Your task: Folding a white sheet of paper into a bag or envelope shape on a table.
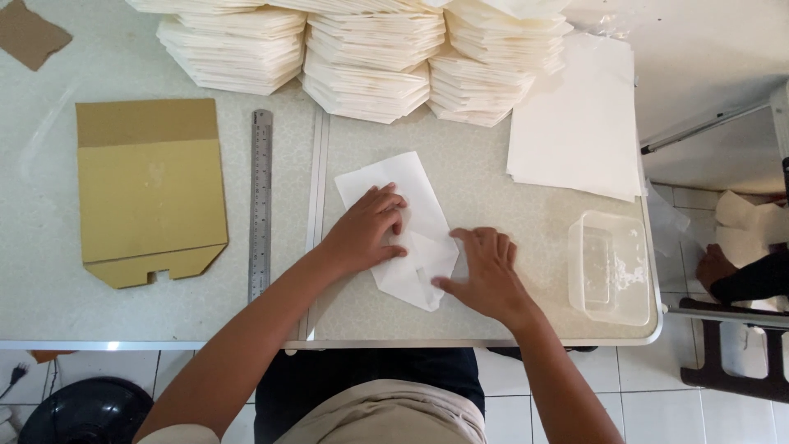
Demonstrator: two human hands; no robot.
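A pale speckled table [493,197] over white floor tiles, and the white paper sheet [403,222] lies near the front edge, about the middle of it. The left hand [366,230] lies flat and spread on that sheet, fingers pressing the paper down rather than gripping, which looks meant to pin it in place. The right hand [485,271] is at the sheet's lower right corner, fingers loosely curled, thumb and fingertips pressing a folded flap there; whether it pinches the edge I cannot tell. Left of the sheet runs a steel ruler [260,205], and further left a folded brown cardboard template [148,189], parked aside. Behind the sheet rise stacks of folded white paper [370,57], and behind it to the right sits a pile of flat white sheets [579,123], within easy reach. Right of the sheet sits a clear plastic tub [612,267]. Beyond the table's right edge, another person's hand [715,267] shows near the floor.
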